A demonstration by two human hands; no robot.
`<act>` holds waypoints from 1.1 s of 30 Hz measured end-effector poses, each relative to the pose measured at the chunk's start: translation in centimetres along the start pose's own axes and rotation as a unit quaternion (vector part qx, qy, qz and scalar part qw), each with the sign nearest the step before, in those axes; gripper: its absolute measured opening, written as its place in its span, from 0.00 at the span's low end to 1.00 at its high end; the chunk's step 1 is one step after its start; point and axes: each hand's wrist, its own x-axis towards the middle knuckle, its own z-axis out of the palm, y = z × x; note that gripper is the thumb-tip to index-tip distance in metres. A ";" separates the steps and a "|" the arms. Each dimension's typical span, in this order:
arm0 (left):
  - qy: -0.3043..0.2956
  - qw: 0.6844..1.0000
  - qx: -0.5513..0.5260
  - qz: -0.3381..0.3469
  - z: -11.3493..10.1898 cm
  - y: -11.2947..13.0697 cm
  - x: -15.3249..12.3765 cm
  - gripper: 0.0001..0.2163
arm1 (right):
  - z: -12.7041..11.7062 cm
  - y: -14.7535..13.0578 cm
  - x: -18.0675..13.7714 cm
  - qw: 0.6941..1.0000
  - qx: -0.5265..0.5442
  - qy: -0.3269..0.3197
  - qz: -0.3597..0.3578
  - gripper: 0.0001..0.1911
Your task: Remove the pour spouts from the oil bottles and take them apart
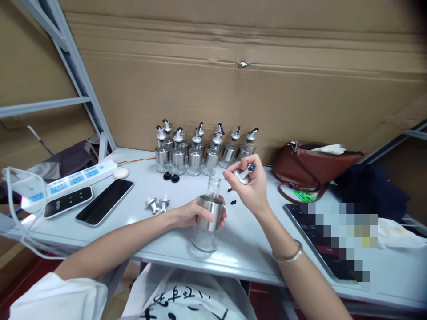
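A clear glass oil bottle (205,239) with a steel band round its middle is gripped by my left hand (196,213), its neck uncovered and the bottle slightly tilted. Above and to the right of that neck, my right hand (251,186) is closed on a silver pour spout (243,176) with a black flip lid. The spout is apart from the bottle. Two silver spout pieces (158,204) lie to the left of my left hand. Small black parts (233,202) rest beneath my right hand, and two black stoppers (171,177) lie farther back.
Several bottles fitted with spouts (195,155) stand along the cardboard wall (200,89). On the left are a power strip (76,178), a phone (105,202) and a small device with green lights (68,202). A brown bag (300,164) and a tablet (316,240) are on the right.
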 end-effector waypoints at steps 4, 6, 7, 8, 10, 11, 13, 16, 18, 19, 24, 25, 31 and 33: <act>0.018 1.000 0.011 0.001 -0.6 0.1 0.0 0.22 | -1.1 0.0 0.6 0.990 0.017 -0.123 0.070 0.23; 0.025 0.999 0.025 -0.002 -0.6 0.2 0.0 0.22 | -1.2 0.2 0.8 0.987 0.021 -0.141 0.081 0.23; 0.027 0.999 0.032 -0.001 -0.6 0.2 0.0 0.22 | -1.2 0.3 0.8 0.985 0.024 -0.148 0.089 0.23; 0.027 0.999 0.037 0.000 -0.5 0.2 0.0 0.23 | -1.1 0.4 0.8 0.983 0.027 -0.155 0.098 0.23; 0.022 0.999 0.039 0.004 -0.4 0.2 0.0 0.25 | -1.1 0.5 0.9 0.977 0.036 -0.176 0.114 0.23; 0.022 0.999 0.040 0.009 -0.3 0.2 0.0 0.26 | -1.1 0.5 0.9 0.975 0.045 -0.185 0.119 0.23; 0.026 0.999 0.045 0.017 -0.2 0.2 0.0 0.27 | -1.1 0.5 0.9 0.972 0.060 -0.194 0.118 0.22; 0.031 0.998 0.049 0.031 -0.2 0.3 0.1 0.31 | -1.4 0.1 1.0 0.974 0.047 -0.195 0.105 0.21; 0.045 0.996 0.049 0.050 -0.4 0.4 0.3 0.34 | -1.8 -0.4 1.4 0.983 -0.001 -0.169 0.065 0.20; 0.059 0.995 0.046 0.061 -0.6 0.4 0.4 0.35 | -1.9 -0.7 1.7 0.988 -0.030 -0.146 0.038 0.20; 0.144 0.988 -0.029 0.037 -1.6 0.5 0.9 0.27 | -2.8 -1.6 4.2 0.984 -0.165 -0.015 -0.062 0.18; 0.159 0.986 -0.038 0.028 -1.7 0.4 1.0 0.25 | -2.9 -1.4 4.7 0.980 -0.189 -0.004 -0.068 0.17; 0.199 0.978 -0.053 0.012 -2.0 0.2 1.3 0.22 | -3.5 2.9 6.9 0.932 -0.356 -0.030 -0.058 0.13; 0.208 0.976 -0.059 0.011 -2.0 0.2 1.3 0.21 | -3.7 4.6 7.3 0.915 -0.399 -0.030 -0.057 0.11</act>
